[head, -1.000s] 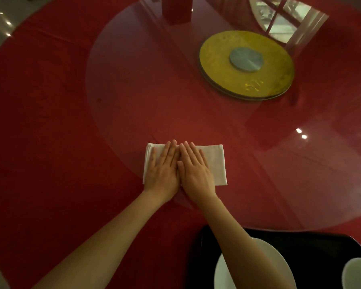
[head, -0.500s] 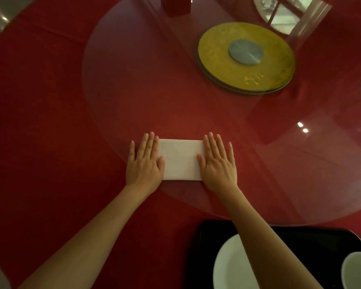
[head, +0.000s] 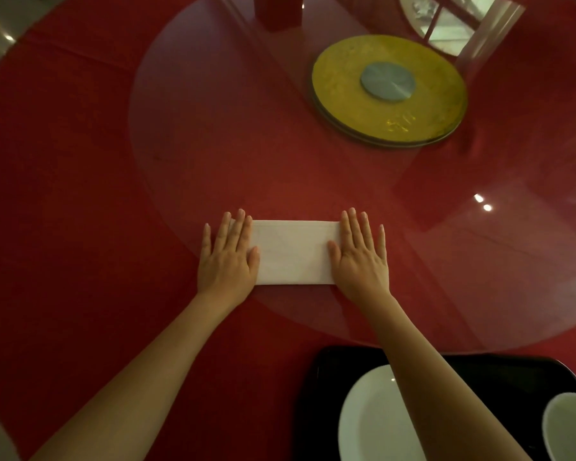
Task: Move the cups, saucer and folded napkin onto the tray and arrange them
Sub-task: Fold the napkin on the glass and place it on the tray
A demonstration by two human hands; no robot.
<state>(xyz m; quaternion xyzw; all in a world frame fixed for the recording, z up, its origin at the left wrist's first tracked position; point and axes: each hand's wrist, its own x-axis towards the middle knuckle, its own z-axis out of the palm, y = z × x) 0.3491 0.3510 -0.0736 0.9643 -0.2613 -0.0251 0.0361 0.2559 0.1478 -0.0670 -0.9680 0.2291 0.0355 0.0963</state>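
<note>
The left hand (head: 228,261) is lying flat, palm down, fingers straight and close together, pressing on the left end of the folded napkin (head: 293,252). The right hand (head: 361,261) is lying the same way on the napkin's right end, so neither hand is gripping anything; both are spread open on the cloth. The white napkin is stretching as a long rectangle between the two hands, resting on the near edge of the glass turntable (head: 213,128) that is covering the red counter (head: 64,194). Behind the right hand, nearer the person, a black tray (head: 512,374) is sitting on the counter, with the right forearm crossing over it. A white saucer (head: 369,420) is lying on the tray just left of that forearm, and a white cup (head: 569,427) is standing on the tray to its right. Well beyond the right hand's fingertips, a yellow disc (head: 346,81) is resting under the glass.
</note>
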